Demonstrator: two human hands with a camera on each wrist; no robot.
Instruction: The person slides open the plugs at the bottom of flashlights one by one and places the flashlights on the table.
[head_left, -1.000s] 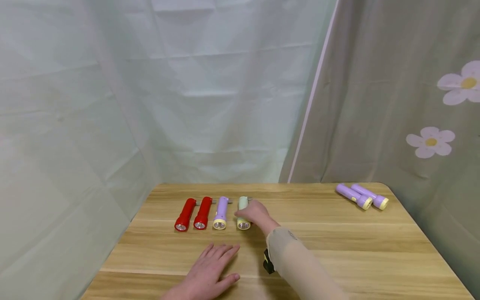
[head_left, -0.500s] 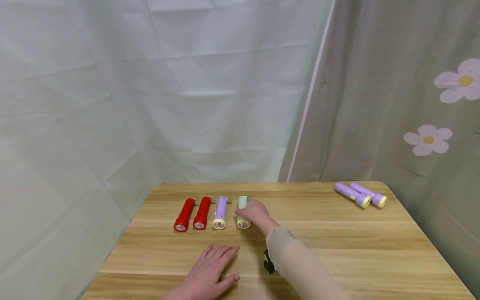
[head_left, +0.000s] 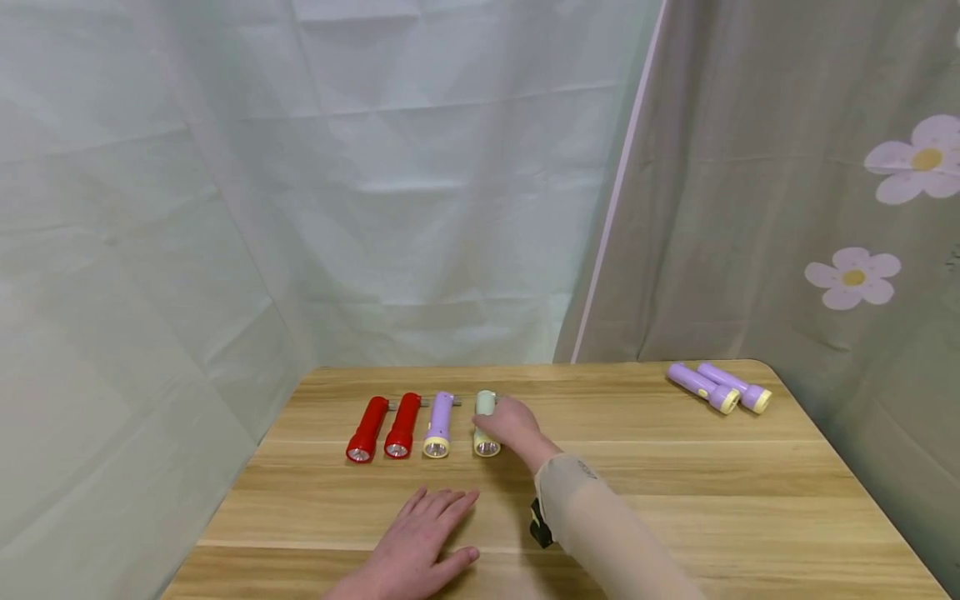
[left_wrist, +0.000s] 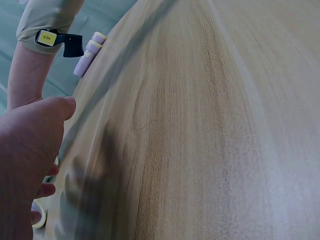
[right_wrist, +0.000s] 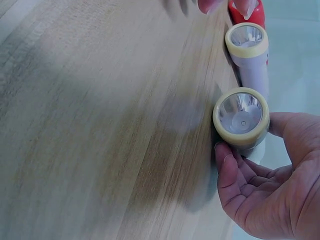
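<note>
On the table, a pale green flashlight (head_left: 486,404) with a cream rim lies with its lens toward me. My right hand (head_left: 513,425) grips it, thumb on one side and curled fingers on the other, as the right wrist view shows at its lens end (right_wrist: 241,118). To its left lies a purple flashlight (head_left: 439,417), then two red flashlights, one nearer (head_left: 403,425) and one at the row's left end (head_left: 368,428). My left hand (head_left: 420,542) is spread with straight fingers over the table in front of the row, holding nothing.
Two more purple flashlights, one on the left (head_left: 701,387) and one on the right (head_left: 737,387), lie side by side at the table's back right. A pale curtain (head_left: 450,208) hangs behind the wooden table (head_left: 712,500); a grey flowered curtain (head_left: 720,208) covers the right.
The view has shifted slightly. My right hand keeps its grip on the green flashlight, which stays in about the same place. My left hand has not moved.
</note>
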